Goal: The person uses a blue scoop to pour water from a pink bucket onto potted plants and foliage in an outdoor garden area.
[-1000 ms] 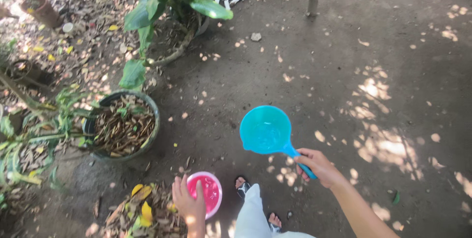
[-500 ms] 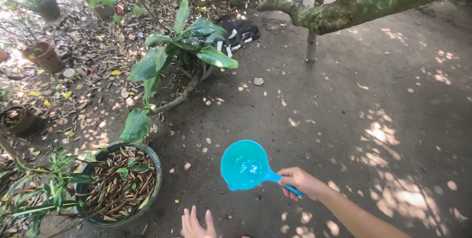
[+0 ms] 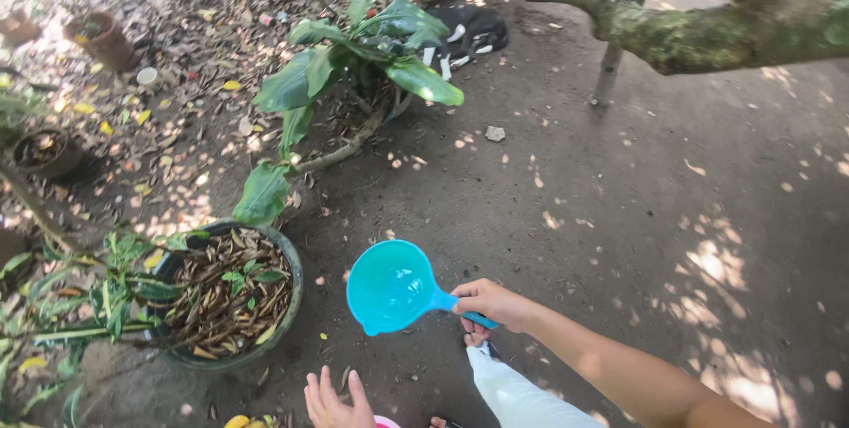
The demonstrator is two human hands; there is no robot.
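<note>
- One turquoise water dipper (image 3: pixel 391 286).
- Two hands: right hand (image 3: pixel 492 304), left hand (image 3: pixel 334 403).
- One dark round pot (image 3: pixel 232 295) of dry leaves.
- Two terracotta pots (image 3: pixel 104 39), (image 3: pixel 44 152).
- One broad-leaved plant (image 3: pixel 363 52).
- One mossy branch (image 3: pixel 707 32).

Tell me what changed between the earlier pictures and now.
The right hand carried the blue dipper leftward, closer to the dark pot of dry leaves. The view tilted up, so the pink bowl under the left hand has nearly dropped out at the bottom edge. The right hand's grip on the dipper's handle stayed the same.
</note>
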